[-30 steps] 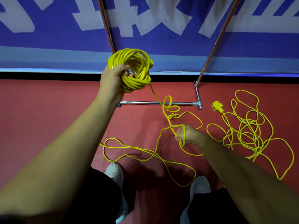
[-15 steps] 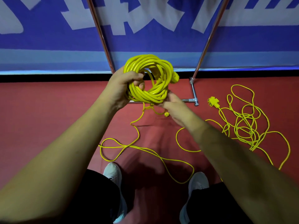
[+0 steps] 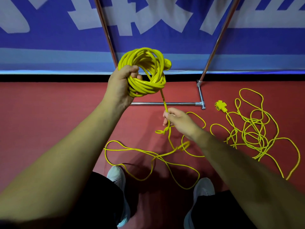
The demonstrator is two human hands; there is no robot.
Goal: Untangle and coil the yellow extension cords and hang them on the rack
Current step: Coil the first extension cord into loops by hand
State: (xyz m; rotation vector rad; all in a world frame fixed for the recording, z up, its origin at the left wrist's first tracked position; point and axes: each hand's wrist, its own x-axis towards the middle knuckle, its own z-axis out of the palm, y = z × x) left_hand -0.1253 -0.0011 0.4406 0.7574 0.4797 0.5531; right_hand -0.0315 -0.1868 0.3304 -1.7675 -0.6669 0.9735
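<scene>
My left hand [image 3: 122,85] grips a thick coil of yellow extension cord [image 3: 149,70], held up in front of the rack. One strand drops from the coil to my right hand [image 3: 177,119], which pinches it lower down. Below that hand the loose cord [image 3: 148,154] trails in wide loops over the red floor by my feet. A second yellow cord [image 3: 254,129] lies tangled on the floor at the right, its yellow socket end [image 3: 220,106] beside the rack's foot. The metal rack [image 3: 166,103] stands ahead, its two poles rising out of view.
My two white shoes [image 3: 117,177] stand on the red floor below the loose loops. A blue banner with white lettering [image 3: 49,38] covers the wall behind the rack. The rack's chrome base bar ends at a foot piece [image 3: 201,103] near the second cord.
My right hand left the coil and dropped down along the strand, now pinching it lower. The coil in my left hand stayed raised and gained a turn.
</scene>
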